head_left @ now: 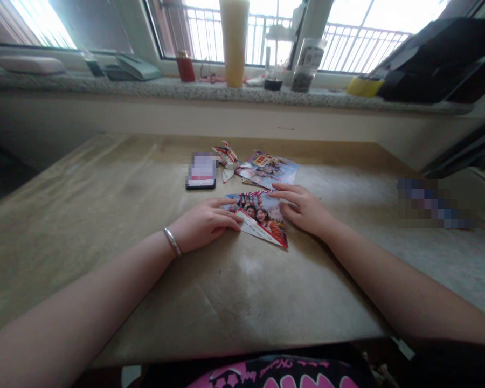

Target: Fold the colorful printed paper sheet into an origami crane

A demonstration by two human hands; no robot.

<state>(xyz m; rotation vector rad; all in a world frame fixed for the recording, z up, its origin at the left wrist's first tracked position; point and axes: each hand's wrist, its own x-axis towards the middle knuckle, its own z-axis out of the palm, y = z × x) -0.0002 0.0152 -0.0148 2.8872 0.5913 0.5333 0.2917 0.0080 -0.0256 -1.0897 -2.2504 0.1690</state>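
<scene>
Left hand (pixel 204 225) and right hand (pixel 305 209) open, pressing folded glossy flyer (pixel 258 216) flat at worktop (pixel 234 291) centre; second flyer (pixel 269 170) near far edge.

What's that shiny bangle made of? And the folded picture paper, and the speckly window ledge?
The bangle by the left hand looks like polished silvery metal: it gleams smoothly. The folded sheet by the right hand looks like thin printed paper, slightly glossy, with sharp creases. The ledge looks like polished granite, speckled grey, though it could be a stone-look surface.
</scene>
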